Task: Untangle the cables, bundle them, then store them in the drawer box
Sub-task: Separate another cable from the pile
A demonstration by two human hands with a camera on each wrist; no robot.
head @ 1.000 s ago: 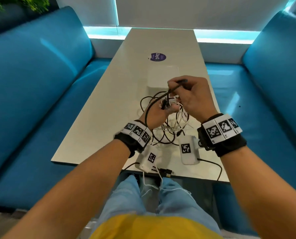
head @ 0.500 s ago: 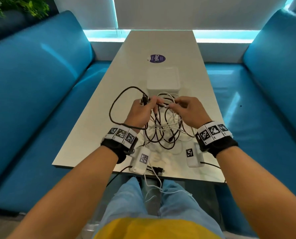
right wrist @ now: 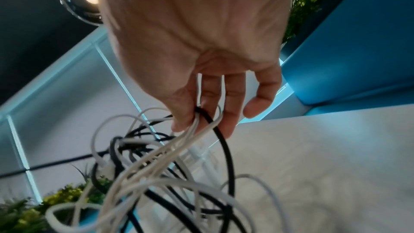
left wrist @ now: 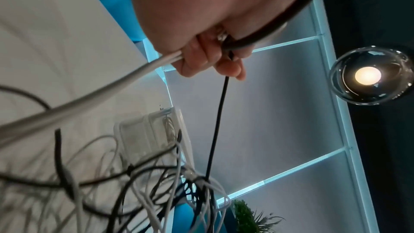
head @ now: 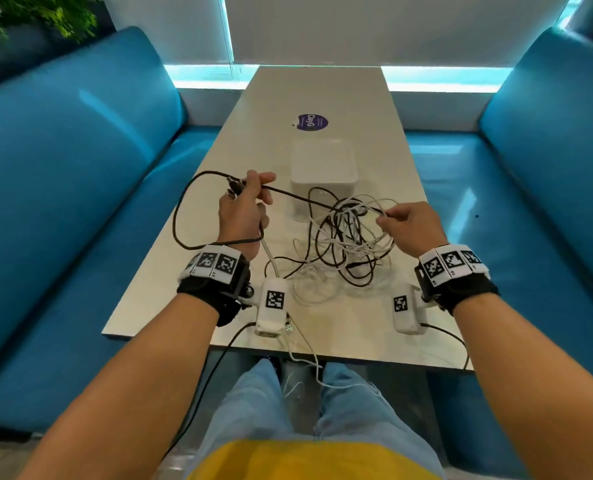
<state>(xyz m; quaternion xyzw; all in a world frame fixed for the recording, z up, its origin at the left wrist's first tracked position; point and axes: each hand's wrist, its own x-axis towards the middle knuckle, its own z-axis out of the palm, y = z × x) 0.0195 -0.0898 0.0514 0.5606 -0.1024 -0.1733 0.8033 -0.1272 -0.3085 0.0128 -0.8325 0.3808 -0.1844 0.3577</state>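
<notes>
A tangle of black and white cables [head: 343,244] hangs between my hands above the table [head: 322,91]. My left hand [head: 245,202] grips a black cable [head: 309,199] near its plug and a white cable [left wrist: 107,88] in the same fist. A taut length of that black cable runs right into the knot. My right hand [head: 404,223] pinches several white strands and a black one [right wrist: 201,127] at the tangle's right side. The white drawer box [head: 322,171] stands just beyond the cables; its front [left wrist: 145,137] looks translucent.
Blue sofas [head: 63,202] flank the long pale table on both sides. A purple round sticker [head: 311,122] lies beyond the box. Loose cable ends [head: 302,368] hang over the near table edge onto my lap. A globe lamp [left wrist: 369,75] hangs overhead.
My hands have moved apart, the left going left and up with the black cable, the right going right with the bundle. The black cable now stretches taut between them.
</notes>
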